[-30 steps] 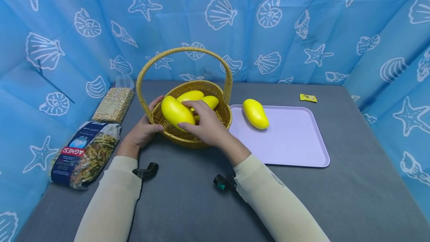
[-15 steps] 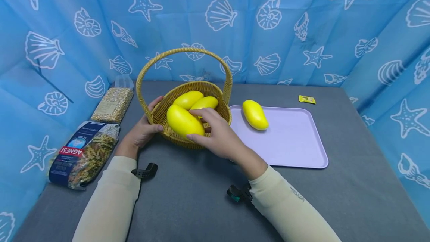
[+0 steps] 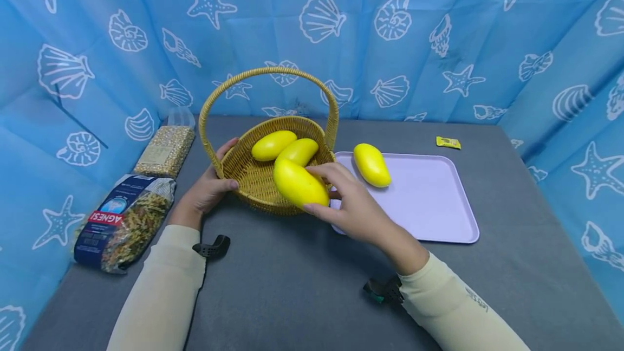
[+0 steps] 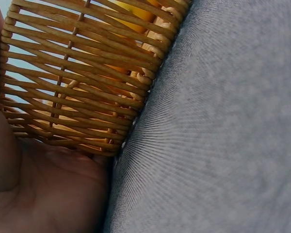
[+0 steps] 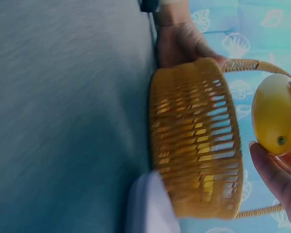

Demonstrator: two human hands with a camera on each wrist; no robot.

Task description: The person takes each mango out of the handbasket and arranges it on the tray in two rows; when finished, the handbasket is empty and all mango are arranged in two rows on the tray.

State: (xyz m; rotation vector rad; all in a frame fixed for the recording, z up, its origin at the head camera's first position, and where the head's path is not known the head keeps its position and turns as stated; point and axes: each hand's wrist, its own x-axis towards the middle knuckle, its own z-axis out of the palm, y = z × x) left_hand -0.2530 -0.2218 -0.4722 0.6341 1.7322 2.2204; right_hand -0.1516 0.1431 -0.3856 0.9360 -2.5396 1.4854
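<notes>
In the head view my right hand (image 3: 356,207) holds a yellow mango (image 3: 299,184) between thumb and fingers, over the near right rim of the wicker basket (image 3: 253,186). The right wrist view shows this mango (image 5: 274,114) raised above the basket's rim, its stem end facing the camera. Two more mangoes lie inside the basket, one at the back (image 3: 274,145) and one to its right (image 3: 301,150). My left hand (image 3: 207,188) grips the basket's left side, thumb at the near rim and fingers around the outside. Up close, the left palm (image 4: 53,184) lies against the woven wall.
Right of the basket lies a lilac tray (image 3: 429,199), with one mango (image 3: 371,165) at its left end. Beyond it is a small yellow packet (image 3: 448,142). A pasta bag (image 3: 124,223) and a bag of pale kernels (image 3: 166,150) line the left side. A blue curtain (image 3: 361,37) hangs behind.
My right hand has lifted the mango from the basket's left part and carried it right, toward the near right rim. The left hand has stayed on the basket.
</notes>
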